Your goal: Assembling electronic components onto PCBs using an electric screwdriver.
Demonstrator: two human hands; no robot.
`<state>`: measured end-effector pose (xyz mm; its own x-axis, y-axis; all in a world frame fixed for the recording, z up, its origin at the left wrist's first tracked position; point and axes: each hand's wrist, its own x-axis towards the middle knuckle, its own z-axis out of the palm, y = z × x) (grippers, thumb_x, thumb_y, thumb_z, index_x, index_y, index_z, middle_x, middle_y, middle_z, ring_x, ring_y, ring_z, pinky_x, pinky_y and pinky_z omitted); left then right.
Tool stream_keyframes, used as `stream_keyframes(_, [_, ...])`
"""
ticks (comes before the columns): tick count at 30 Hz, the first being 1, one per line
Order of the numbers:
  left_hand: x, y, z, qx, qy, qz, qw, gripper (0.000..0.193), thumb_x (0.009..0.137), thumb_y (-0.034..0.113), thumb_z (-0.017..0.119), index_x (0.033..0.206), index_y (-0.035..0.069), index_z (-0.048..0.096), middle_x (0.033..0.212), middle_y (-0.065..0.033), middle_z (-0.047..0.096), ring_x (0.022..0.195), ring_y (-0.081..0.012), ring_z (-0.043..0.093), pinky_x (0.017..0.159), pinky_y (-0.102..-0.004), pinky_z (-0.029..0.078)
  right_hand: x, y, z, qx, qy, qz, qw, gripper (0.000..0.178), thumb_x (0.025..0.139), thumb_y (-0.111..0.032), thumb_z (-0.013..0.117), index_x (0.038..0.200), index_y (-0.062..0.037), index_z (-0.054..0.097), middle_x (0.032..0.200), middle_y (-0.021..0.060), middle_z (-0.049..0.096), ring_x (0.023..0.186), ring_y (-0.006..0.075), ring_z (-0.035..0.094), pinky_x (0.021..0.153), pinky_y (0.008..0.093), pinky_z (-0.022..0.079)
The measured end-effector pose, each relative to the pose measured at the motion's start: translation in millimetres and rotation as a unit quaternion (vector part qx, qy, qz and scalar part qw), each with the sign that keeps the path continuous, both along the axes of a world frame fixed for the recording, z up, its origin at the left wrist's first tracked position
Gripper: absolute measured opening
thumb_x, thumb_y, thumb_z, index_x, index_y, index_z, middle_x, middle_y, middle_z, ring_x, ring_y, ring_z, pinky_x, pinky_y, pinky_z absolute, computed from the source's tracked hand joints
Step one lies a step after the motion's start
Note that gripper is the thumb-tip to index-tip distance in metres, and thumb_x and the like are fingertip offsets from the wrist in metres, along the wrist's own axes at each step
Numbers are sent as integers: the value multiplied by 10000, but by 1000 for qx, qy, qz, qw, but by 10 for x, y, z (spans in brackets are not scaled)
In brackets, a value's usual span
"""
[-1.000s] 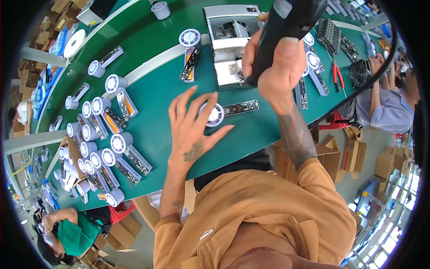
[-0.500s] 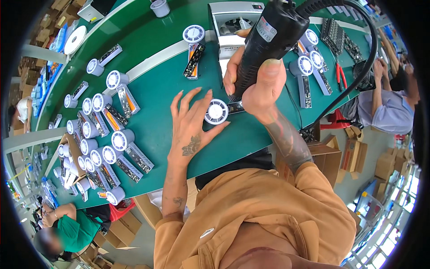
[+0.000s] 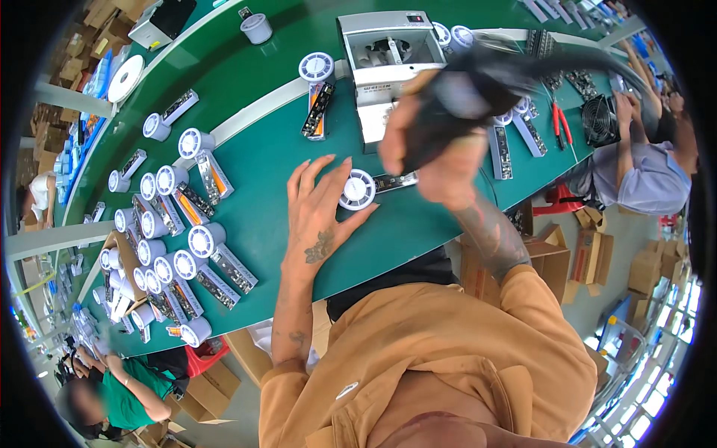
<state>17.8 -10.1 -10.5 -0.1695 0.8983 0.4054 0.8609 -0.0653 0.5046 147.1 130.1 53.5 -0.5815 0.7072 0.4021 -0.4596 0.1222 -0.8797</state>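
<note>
The left grip [image 3: 317, 213] is closed lightly about the head of a partly assembled handheld fan [image 3: 358, 190], which is kept between thumb and index finger on the near part of the green desk [image 3: 261, 175], its handle and bare circuit board [image 3: 396, 181] pointing right. By the right grip [image 3: 450, 175], clenched and blurred, a black corded tool [image 3: 448, 112] is grasped, probably an electric screwdriver; its lower end is held close by the board, though whether contact is made cannot be told. The step in hand is judged to be screw-driving at the fan's handle; for the next move, a steady head and a bit set squarely are called for. A pale label [image 3: 464, 101] on the tool is too smeared to be read. To the left, similar fans [image 3: 202, 240] are clustered, with dark lettering seen on some handles. To the right, red-handled pliers [image 3: 556, 123] are laid near more fans [image 3: 529, 137]. Farther off, another fan [image 3: 317, 68] is placed just left of a silver screw feeder [image 3: 378, 75], whose front bears small dark printing.
</note>
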Motion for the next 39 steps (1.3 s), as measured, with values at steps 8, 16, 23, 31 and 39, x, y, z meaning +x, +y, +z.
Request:
stream_keyframes(8, [5,16,-2,2,-5,-1,1000,647,715,260,871,1252,-11,632,1118,-141,685,1252,-318,517,1086,-513,362,-90,574,200,198,91,-91,972,685,973,-655,425,1012,22,514,664,91,595,499,130,541,474,252,431])
stream_keyframes(16, [22,6,3,9,4,5,1000,651,714,261,873,1253,-13,631,1138,-145,682,1253,-327,514,1083,-495,366,-100,460,129,184,95,-91,974,525,1041,-477,477,1189,26,451,698,75,594,492,88,518,461,230,407])
stream_keyframes(23, [13,14,-12,17,-16,-2,1000,670,715,247,874,1276,-14,617,1149,-143,676,1257,-328,508,1081,-487,363,-16,-55,117,45,3,-69,997,989,909,-786,411,1333,104,344,614,96,505,446,157,502,431,289,426])
stream_keyframes(31, [5,1,-16,-5,-12,-7,1000,678,704,244,881,1276,-12,620,1178,-144,667,1263,-328,503,1079,-476,364,-118,-61,-35,25,7,-66,997,962,917,-781,401,1329,87,352,626,102,521,446,154,496,445,293,427])
stream_keyframes(39, [5,-3,-6,-1,-13,-7,1000,672,701,237,883,1269,-14,626,1183,-145,666,1267,-324,502,1080,-472,364,-57,-116,3,22,-9,-50,998,1012,869,-828,429,1316,77,353,627,95,519,451,155,501,446,285,423])
